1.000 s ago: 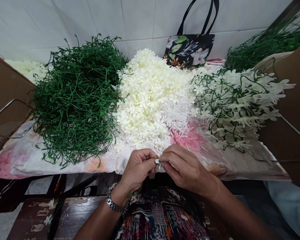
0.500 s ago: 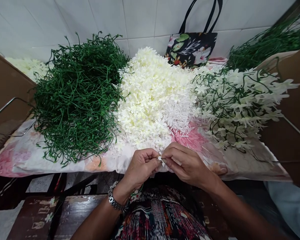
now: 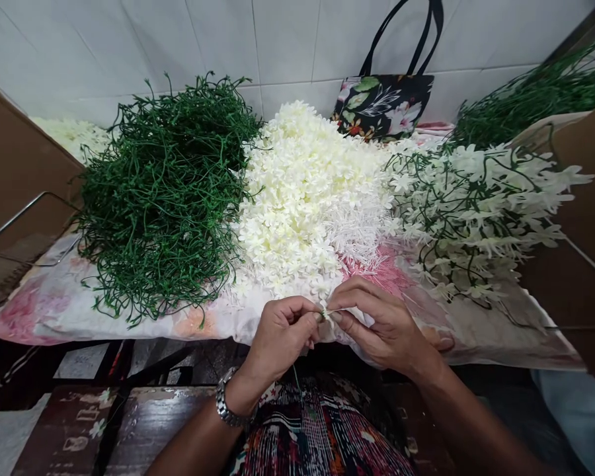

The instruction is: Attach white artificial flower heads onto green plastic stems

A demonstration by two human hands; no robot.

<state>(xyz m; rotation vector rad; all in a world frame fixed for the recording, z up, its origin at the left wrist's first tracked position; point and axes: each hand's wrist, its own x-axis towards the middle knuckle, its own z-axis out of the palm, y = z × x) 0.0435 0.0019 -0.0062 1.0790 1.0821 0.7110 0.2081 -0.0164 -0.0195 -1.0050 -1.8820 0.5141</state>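
Observation:
My left hand (image 3: 280, 334) and my right hand (image 3: 377, 324) meet fingertip to fingertip at the near edge of a floral cloth (image 3: 54, 307). Between them they pinch a small white flower piece (image 3: 326, 313); a thin green stem (image 3: 295, 380) hangs down below my left hand. A metal watch (image 3: 227, 404) sits on my left wrist. Just beyond my hands lies a big heap of loose cream-white flowers (image 3: 307, 198). A heap of green plastic stems (image 3: 163, 198) lies to its left. Stems with white flowers on them (image 3: 476, 205) are piled to the right.
A dark floral tote bag (image 3: 384, 106) leans on the white tiled wall behind the heaps. Brown cardboard (image 3: 10, 172) and a wire frame (image 3: 14, 218) stand at the left, more cardboard (image 3: 582, 218) at the right. More green stems (image 3: 530, 99) lie at the back right.
My hands stay together at the cloth's edge, and the fingers have shifted a little on the white flower piece. The camera has tilted slightly.

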